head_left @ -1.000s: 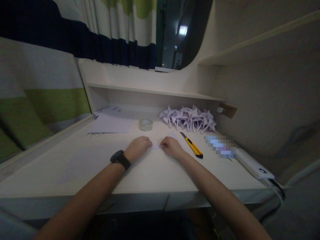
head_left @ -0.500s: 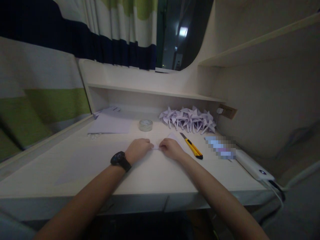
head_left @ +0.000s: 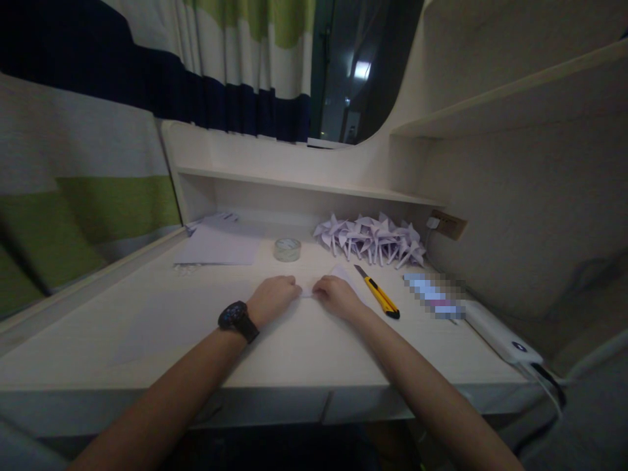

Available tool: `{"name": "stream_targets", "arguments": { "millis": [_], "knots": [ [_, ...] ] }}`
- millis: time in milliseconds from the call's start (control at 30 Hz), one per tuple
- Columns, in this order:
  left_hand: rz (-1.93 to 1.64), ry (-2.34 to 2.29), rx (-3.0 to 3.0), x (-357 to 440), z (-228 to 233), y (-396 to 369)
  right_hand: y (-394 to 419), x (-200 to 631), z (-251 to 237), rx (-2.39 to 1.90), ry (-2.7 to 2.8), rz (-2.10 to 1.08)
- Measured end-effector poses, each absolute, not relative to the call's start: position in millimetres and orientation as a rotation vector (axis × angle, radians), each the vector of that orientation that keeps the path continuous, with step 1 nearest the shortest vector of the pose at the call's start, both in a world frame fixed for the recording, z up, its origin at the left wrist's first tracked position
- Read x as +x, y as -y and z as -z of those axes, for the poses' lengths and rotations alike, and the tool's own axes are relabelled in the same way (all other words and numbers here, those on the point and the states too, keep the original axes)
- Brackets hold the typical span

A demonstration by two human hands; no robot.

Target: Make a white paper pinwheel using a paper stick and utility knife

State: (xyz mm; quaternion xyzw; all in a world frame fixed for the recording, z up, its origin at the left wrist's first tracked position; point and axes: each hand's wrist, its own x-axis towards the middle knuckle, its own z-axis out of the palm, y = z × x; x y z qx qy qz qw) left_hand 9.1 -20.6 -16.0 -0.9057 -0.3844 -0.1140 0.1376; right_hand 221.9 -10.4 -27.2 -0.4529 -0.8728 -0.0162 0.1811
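Near the middle of the desk (head_left: 304, 353), my left hand (head_left: 275, 297) and my right hand (head_left: 336, 296) pinch a small piece of white paper (head_left: 307, 290) between them. Both sets of fingers are closed on it, and most of the paper is hidden behind them. A pale paper sheet (head_left: 349, 278) lies just behind my right hand. To the right of that hand rests a yellow utility knife (head_left: 380, 294) with its blade out. Beyond my hands sits a roll of clear tape (head_left: 287, 249). A black watch (head_left: 238, 320) is on my left wrist.
Several paper pinwheels (head_left: 370, 237) lie bunched at the back right. A paper stack (head_left: 218, 243) is at the back left, and a thin sheet (head_left: 167, 327) lies left of my left arm. At right are a blurred-out object (head_left: 434, 297) and a white power strip (head_left: 500, 333).
My hands keep their pinch on the paper in almost the same place. The whole view has shifted slightly, so things appear a little lower.
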Motion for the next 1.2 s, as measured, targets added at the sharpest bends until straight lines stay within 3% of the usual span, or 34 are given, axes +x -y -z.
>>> {"name": "stream_targets", "arguments": {
  "millis": [300, 1200],
  "knots": [
    [0.314, 1.057, -2.605, 10.5, 16.3, 20.2, 15.0, 218.7, 26.7, -1.294, 2.502, 0.162],
    [0.411, 1.105, -2.636, 8.9, 22.5, 15.1, 14.9, 219.9, 28.8, -1.272, 2.482, 0.095]
  ]
}}
